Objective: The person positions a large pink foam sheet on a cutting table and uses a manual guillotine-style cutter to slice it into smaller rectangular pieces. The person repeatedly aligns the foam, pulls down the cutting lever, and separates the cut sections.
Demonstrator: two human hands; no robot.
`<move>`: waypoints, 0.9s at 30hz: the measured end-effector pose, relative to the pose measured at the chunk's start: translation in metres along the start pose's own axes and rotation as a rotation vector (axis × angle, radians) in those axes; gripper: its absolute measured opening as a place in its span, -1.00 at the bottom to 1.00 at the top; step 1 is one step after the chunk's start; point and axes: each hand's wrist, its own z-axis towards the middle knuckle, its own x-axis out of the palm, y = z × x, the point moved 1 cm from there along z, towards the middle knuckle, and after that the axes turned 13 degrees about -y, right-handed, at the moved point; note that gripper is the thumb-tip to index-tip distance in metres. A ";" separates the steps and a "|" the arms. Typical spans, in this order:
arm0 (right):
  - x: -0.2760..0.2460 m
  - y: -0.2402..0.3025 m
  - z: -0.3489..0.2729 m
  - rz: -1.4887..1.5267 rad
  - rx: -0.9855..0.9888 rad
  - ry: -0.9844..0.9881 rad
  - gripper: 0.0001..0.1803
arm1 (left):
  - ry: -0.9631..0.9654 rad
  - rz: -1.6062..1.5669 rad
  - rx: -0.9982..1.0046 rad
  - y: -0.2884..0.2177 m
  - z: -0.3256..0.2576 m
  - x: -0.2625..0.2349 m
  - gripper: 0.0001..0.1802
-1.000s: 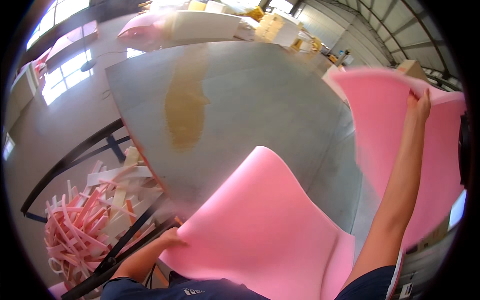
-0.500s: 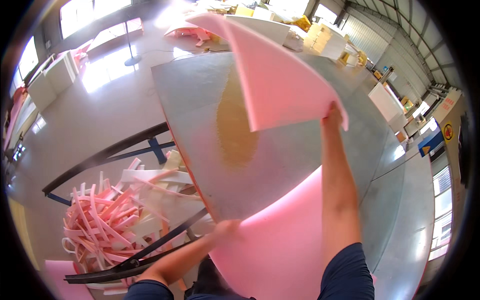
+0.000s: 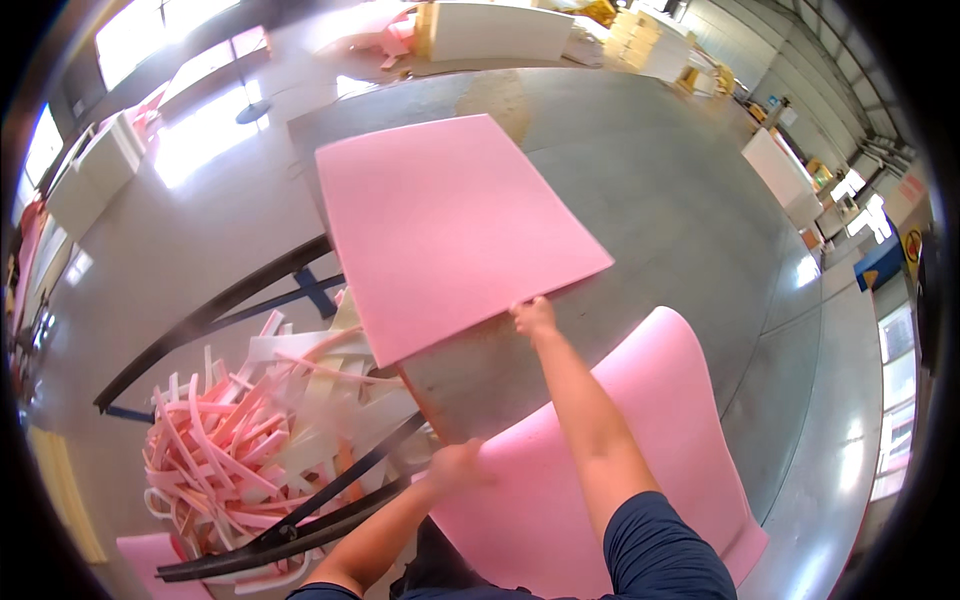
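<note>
A flat pink foam sheet [image 3: 450,220] lies across the left part of a grey metal-topped table [image 3: 660,180], a little past its left edge. My right hand [image 3: 535,316] reaches forward, fingers closed in a pinch on the near edge of that sheet. Closer to my body a second pink foam sheet [image 3: 560,500] bends upward, its right side curling over the table's near part. At its left edge is my left hand [image 3: 460,468], blurred by motion, seemingly wrapped round the edge; its fingertips are hard to see.
Left of the table, pink and white foam strips [image 3: 230,440] pile up beside a dark metal frame [image 3: 220,300]. White foam blocks [image 3: 100,175] stand at the far left, with a large white block [image 3: 500,32] behind the table. A thin stand [image 3: 252,110] rises from the floor.
The upper sheet was bent in the air from my right hand; now it lies flat on the table, farther left. My right hand moved left and down. The lower sheet's right side now shows more.
</note>
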 end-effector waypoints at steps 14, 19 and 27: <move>-0.383 -0.350 -0.394 -0.555 0.523 -1.035 -0.41 | 0.352 -0.362 -0.233 0.023 0.074 -0.024 -0.34; -0.381 -0.453 -0.605 -0.220 1.533 -1.198 -0.02 | 0.302 -0.365 -0.288 -0.014 0.096 -0.013 -0.41; -0.270 -0.510 -0.686 0.909 1.526 -1.659 0.00 | -0.033 -0.171 0.216 -0.198 0.042 -0.047 -0.29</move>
